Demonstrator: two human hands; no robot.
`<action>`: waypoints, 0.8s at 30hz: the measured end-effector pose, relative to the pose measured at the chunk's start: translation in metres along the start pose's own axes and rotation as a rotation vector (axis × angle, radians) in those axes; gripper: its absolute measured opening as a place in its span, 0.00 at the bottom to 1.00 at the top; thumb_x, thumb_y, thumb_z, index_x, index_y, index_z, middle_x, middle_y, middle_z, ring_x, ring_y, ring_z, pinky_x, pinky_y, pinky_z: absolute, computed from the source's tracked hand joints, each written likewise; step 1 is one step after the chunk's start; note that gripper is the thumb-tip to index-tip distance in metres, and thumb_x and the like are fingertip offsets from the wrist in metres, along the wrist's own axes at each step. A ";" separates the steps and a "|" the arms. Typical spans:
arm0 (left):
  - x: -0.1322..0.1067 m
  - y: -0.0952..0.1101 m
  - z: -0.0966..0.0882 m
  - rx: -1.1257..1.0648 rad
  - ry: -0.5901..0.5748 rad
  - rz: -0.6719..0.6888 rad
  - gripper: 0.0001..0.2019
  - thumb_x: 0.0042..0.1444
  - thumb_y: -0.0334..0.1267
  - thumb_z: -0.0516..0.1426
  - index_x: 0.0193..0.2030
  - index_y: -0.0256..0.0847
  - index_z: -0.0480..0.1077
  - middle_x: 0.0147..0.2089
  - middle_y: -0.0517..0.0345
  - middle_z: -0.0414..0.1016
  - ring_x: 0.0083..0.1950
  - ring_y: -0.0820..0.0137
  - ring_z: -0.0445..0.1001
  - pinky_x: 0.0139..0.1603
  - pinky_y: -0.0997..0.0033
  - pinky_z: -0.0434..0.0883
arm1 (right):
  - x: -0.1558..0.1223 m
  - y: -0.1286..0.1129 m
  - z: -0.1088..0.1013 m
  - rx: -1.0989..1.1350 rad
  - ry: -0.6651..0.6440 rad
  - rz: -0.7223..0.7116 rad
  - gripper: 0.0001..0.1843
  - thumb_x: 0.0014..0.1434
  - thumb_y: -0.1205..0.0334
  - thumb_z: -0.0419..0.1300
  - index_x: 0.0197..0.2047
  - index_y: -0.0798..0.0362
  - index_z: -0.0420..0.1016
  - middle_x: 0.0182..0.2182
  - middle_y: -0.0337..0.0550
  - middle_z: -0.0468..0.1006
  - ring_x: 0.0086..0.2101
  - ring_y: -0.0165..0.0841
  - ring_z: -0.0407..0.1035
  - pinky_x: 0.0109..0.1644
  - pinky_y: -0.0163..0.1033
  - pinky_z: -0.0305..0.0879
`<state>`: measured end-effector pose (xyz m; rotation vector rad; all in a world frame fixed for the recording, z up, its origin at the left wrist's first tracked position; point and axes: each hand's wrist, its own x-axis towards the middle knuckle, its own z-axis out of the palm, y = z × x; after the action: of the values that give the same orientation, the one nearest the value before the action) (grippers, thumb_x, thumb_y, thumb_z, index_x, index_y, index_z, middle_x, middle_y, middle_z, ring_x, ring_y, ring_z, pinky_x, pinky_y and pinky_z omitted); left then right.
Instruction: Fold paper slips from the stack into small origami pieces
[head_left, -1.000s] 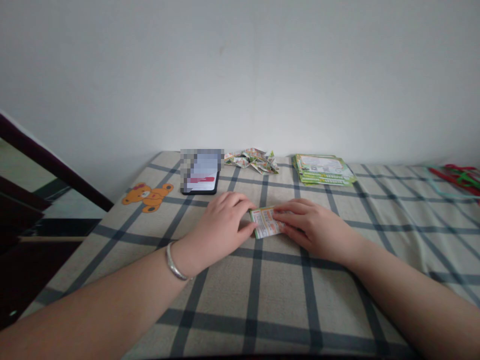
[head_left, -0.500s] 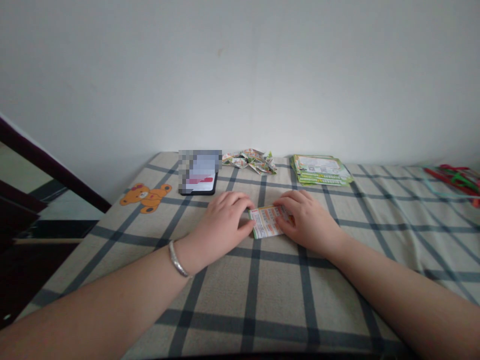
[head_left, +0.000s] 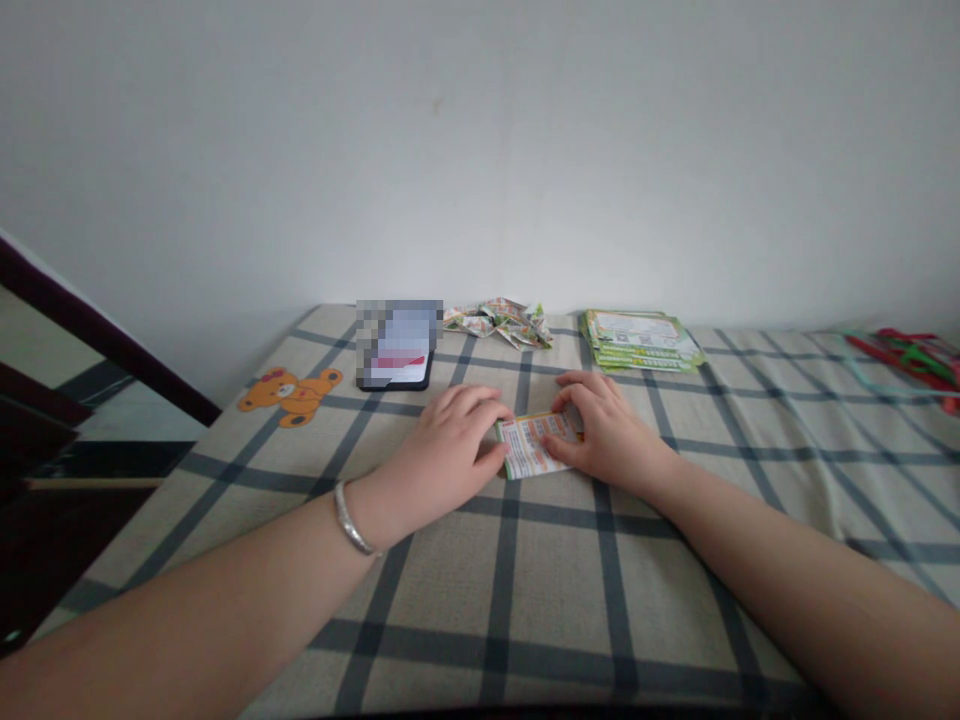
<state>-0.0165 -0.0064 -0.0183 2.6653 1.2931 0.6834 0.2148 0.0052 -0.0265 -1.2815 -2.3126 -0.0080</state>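
Observation:
A small folded leaflet [head_left: 526, 447], printed in white, orange and green, lies on the checked cloth between my two hands. At its left edge, my left hand [head_left: 457, 430] curls with thumb and index fingertip against the paper; a silver bangle circles that wrist. From the other side my right hand [head_left: 604, 425] grips the leaflet, its thumb pressed on the printed face and its fingers bent over the far edge. The undersides of the fingers are hidden.
Behind the hands stand a phone [head_left: 401, 355], partly blurred out, some folded paper pieces [head_left: 502, 322] and a stack of green-edged leaflets [head_left: 641, 340]. A bear picture [head_left: 292, 395] is at left. Red and green items [head_left: 911, 360] lie at the far right, and a wall [head_left: 480, 150] rises behind.
My right thumb has slid slightly left over the leaflet, and the right fingers have shifted up and spread a little. My left hand has barely moved.

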 end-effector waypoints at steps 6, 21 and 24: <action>0.000 -0.001 0.001 -0.020 0.005 0.012 0.13 0.59 0.35 0.55 0.52 0.43 0.66 0.58 0.52 0.65 0.63 0.63 0.61 0.66 0.55 0.59 | 0.001 -0.001 -0.001 0.034 -0.004 -0.008 0.13 0.54 0.53 0.63 0.36 0.53 0.69 0.49 0.56 0.70 0.53 0.45 0.64 0.57 0.54 0.63; -0.001 0.004 -0.002 0.013 0.005 -0.045 0.13 0.56 0.37 0.59 0.48 0.41 0.67 0.58 0.49 0.66 0.63 0.58 0.61 0.66 0.49 0.58 | -0.002 -0.021 -0.015 -0.110 -0.030 0.018 0.10 0.56 0.57 0.59 0.40 0.53 0.69 0.43 0.52 0.74 0.46 0.45 0.67 0.51 0.53 0.66; -0.001 0.003 -0.001 -0.002 0.001 -0.038 0.12 0.56 0.37 0.59 0.47 0.41 0.67 0.58 0.49 0.66 0.64 0.58 0.61 0.65 0.49 0.59 | -0.002 -0.021 -0.015 -0.138 -0.020 0.038 0.11 0.56 0.54 0.59 0.39 0.52 0.69 0.41 0.51 0.74 0.44 0.45 0.68 0.50 0.53 0.66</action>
<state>-0.0152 -0.0093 -0.0172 2.6318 1.3392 0.6808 0.2050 -0.0121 -0.0095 -1.3988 -2.3387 -0.1444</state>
